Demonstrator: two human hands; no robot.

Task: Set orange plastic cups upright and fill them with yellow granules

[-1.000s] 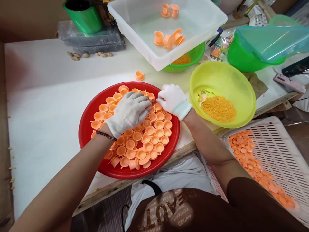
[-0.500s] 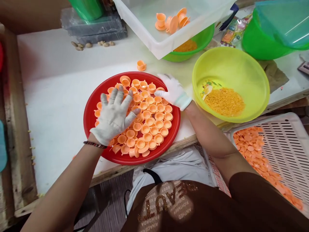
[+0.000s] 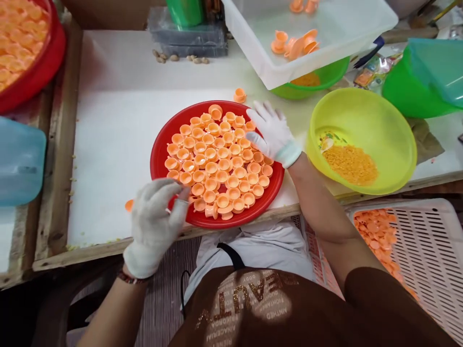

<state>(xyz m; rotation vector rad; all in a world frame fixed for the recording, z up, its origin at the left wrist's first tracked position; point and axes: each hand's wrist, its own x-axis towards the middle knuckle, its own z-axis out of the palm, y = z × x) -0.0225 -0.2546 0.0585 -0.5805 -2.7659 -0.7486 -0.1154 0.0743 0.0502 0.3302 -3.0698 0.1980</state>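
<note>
A round red tray holds many small orange cups, most with the open side up. My left hand, in a white glove, is at the tray's near left rim. Its fingers are curled towards the thumb; what lies between the fingertips is hidden. My right hand, also gloved, rests at the right rim with its fingers stretched out and apart. One orange cup on a saucer stands on the table just beyond the tray.
Right of the tray is a yellow basin with small orange-yellow pieces and a spoon. A white bin with several cups overhangs a green basin. A crate of orange parts stands below right. Another red tub is far left.
My left hand has moved from flat over the cups to the tray's near left edge, its fingers now curled. My right hand stays at the right rim. The camera view has shifted left.
</note>
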